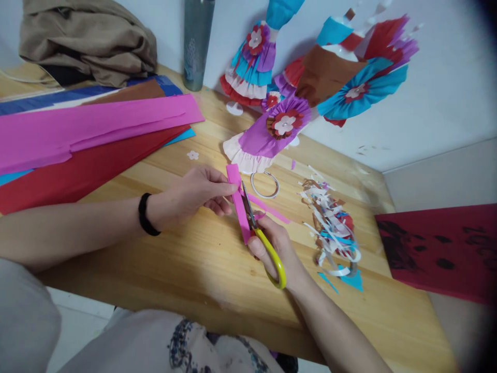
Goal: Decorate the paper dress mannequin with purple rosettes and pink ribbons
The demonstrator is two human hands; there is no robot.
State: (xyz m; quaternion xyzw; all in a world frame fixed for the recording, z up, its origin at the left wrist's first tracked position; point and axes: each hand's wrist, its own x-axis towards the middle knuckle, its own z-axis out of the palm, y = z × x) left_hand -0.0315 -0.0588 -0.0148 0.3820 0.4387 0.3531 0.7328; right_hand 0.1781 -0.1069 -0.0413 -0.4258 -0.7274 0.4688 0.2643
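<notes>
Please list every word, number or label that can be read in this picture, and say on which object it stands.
No text can be read.
Red sheet at the right: dark marks, too blurred to read.
Bottle: a pale pattern or print, too small to read.

Wooden table (202, 269) bears crepe sheets (89, 134), paper scraps (330, 228), tape ring (265, 184).

Light: bright, soft, even | shadows: faint | edges: bowed, dark right corners | blur: perhaps slight at rim
</notes>
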